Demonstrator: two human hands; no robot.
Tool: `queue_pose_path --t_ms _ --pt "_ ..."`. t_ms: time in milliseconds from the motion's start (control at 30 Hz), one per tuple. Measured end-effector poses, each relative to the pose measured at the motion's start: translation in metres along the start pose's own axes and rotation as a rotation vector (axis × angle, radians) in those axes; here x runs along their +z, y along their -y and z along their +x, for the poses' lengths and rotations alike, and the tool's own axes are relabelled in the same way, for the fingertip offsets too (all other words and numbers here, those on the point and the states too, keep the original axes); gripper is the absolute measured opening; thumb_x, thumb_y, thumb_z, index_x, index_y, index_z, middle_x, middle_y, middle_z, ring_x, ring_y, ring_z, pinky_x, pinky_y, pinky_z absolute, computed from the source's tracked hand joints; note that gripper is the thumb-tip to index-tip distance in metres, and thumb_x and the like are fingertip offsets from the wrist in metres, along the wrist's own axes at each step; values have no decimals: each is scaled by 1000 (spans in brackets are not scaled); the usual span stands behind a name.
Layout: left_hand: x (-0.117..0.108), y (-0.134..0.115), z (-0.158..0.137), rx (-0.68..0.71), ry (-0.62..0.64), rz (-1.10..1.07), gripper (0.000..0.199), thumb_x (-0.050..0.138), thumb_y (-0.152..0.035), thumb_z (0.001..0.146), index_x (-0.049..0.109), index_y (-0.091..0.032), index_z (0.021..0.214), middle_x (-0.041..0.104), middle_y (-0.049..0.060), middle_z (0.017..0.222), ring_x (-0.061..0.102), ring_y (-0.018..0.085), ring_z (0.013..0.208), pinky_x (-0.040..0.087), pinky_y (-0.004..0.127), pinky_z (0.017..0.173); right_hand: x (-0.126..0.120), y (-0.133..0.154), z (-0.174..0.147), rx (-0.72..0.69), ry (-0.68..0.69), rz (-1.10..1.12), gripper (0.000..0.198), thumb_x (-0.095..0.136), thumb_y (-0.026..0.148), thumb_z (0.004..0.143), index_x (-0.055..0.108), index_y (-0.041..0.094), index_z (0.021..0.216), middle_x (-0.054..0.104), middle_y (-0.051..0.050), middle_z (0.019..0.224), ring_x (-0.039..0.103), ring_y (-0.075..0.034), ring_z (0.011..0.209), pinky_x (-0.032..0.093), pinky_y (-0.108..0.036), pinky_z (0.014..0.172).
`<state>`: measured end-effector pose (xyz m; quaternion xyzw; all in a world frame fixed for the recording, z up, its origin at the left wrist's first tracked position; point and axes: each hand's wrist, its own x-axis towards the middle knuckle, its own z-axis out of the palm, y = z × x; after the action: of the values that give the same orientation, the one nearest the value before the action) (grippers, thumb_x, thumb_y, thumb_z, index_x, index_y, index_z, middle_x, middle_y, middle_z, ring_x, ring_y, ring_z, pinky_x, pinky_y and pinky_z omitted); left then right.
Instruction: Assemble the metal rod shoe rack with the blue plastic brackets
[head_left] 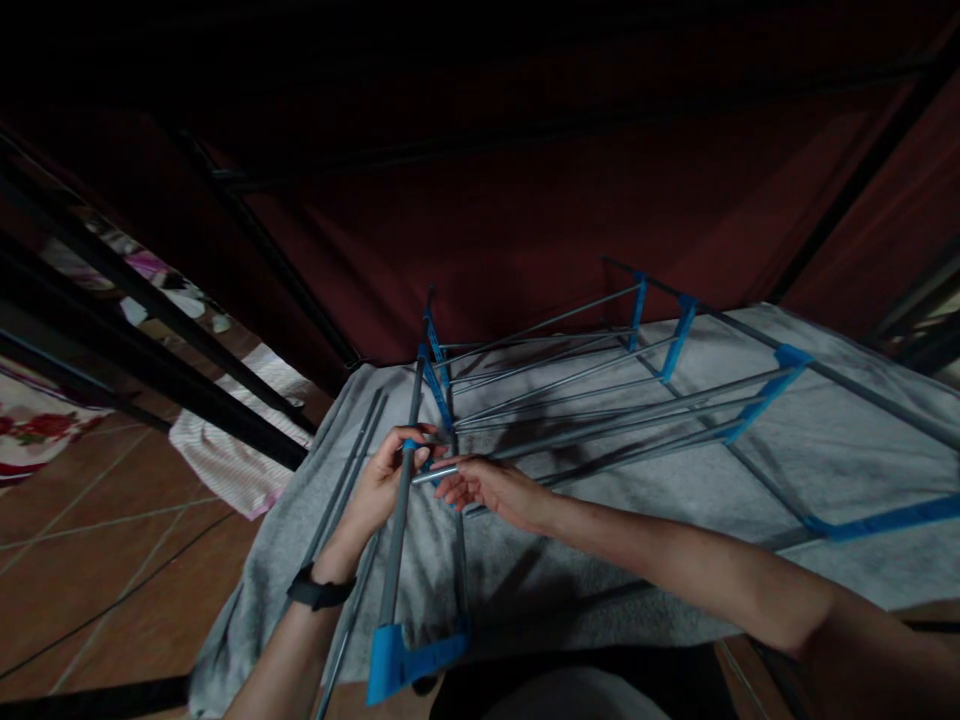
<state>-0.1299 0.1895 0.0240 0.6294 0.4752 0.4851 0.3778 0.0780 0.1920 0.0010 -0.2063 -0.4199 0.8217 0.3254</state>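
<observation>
A rack of grey metal tubes with blue plastic brackets (pixel 682 338) stands in front of me, its two side frames linked by several cross rods. My left hand (pixel 384 474) is closed around the left side tube (pixel 401 530), at a small blue bracket partly hidden by the fingers. My right hand (pixel 487 487) holds a cross rod (pixel 436 474) near its bare silver end, which sits close to that bracket. Whether the rod end touches the bracket, I cannot tell. Nearest me on the left frame is a blue corner piece (pixel 412 662).
Under the rack lies a grey blanket (pixel 600 570). Loose metal tubes (pixel 349 480) rest on it at left. A dark red panel (pixel 540 230) rises behind. Black bars (pixel 135 350), a striped cloth (pixel 232 430) and brown floor tiles (pixel 97 560) are at left.
</observation>
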Motion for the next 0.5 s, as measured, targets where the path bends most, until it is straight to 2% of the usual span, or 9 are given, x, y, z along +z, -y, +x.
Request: queue_pose_path --t_ms 200,367,500 --pt "1 -1 1 30 8 4 30 75 -48 87 64 -21 89 69 7 111 68 20 96 54 31 84 19 3 -3 -67 -165 93 40 68 49 72 76 16 93 76 -6 87 66 -16 78 49 -29 76" --pt "-3 1 2 68 19 19 28 76 -47 86 66 -21 87 70 8 105 66 21 98 52 31 86 29 8 6 -158 -268 59 43 60 48 75 79 16 97 76 -5 83 66 -15 73 49 -27 71" --pt "-4 2 2 76 -7 -8 30 79 -48 83 67 -21 89 72 8 104 67 21 95 54 32 83 32 12 13 -177 -312 77 43 60 48 75 79 16 95 77 -6 83 67 -15 72 50 -27 69"
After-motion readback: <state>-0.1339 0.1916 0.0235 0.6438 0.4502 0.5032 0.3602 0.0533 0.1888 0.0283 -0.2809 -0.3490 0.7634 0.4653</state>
